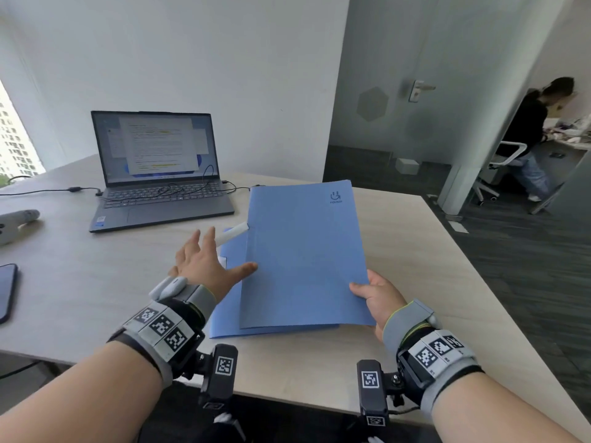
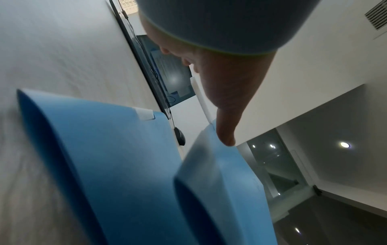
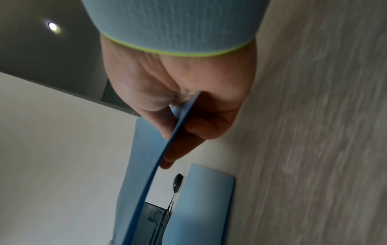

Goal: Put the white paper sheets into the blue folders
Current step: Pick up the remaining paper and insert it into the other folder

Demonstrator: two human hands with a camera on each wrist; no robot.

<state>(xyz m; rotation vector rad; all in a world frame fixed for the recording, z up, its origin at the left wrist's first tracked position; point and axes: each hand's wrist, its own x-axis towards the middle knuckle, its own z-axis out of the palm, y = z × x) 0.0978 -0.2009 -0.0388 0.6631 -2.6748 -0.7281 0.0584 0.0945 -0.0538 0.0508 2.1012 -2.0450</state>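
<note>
The right hand pinches the near right corner of the top blue folder, thumb on top and fingers under, and lifts that side off the surface. The left hand is spread wide and holds nothing; its thumb touches the top folder's left edge. A second blue folder lies flat under the first. A white spine bar pokes out past the fingers. Farther back sits an open laptop.

Open laptop on the wooden table, dark phone at left edge — a person beyond the glass
</note>
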